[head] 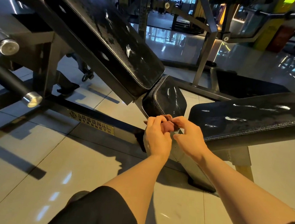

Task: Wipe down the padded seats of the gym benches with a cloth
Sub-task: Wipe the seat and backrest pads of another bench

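Step in hand: left grip [156,135] and right grip [190,134] both pinch bunched reddish-brown cloth [167,125], refolding; next, likely pressing it onto small black padded seat [167,97].

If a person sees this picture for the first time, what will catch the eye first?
Both hands, the left hand and right hand, at the centre, bunching a reddish-brown cloth before the small seat pad. Behind slopes the long black back pad, streaked and shiny; another bench pad lies right.

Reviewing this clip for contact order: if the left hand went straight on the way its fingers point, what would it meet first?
Probably the small black seat pad, just beyond the cloth the left hand already holds; depth is unclear.
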Action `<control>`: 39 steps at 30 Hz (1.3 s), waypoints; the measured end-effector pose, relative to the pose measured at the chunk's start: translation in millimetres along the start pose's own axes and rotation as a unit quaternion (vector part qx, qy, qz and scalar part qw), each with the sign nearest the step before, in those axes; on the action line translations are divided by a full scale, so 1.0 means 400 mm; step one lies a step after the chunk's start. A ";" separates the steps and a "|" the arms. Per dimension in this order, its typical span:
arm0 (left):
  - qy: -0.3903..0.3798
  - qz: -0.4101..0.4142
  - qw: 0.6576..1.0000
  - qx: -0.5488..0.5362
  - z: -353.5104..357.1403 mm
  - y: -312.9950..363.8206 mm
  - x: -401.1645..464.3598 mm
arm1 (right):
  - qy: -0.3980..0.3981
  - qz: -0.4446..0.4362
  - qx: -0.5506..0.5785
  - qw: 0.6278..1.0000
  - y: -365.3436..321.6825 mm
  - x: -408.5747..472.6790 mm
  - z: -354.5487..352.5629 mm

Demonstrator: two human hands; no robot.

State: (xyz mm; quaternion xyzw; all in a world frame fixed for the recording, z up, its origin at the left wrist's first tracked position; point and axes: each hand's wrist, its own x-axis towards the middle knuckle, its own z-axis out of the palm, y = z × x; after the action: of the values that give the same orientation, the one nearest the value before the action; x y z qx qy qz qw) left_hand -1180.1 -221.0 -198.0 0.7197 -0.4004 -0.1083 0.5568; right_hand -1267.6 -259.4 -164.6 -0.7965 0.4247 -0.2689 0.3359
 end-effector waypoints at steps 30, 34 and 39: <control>0.096 -0.123 0.973 -0.171 0.066 0.031 -0.049 | -0.004 0.016 0.010 1.000 0.006 0.017 -0.006; 0.013 -0.058 0.997 -0.052 0.030 -0.003 -0.007 | -0.009 0.002 -0.005 1.000 0.016 0.019 -0.009; 0.032 -0.040 0.998 0.039 -0.028 -0.027 0.031 | -0.007 0.001 -0.009 1.000 0.014 0.020 -0.011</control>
State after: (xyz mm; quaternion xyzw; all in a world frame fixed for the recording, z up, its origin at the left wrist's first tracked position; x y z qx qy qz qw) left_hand -1160.4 -221.0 -200.2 0.7594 -0.3577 -0.0916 0.5356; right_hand -1269.5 -270.0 -165.1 -0.8008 0.4259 -0.2592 0.3318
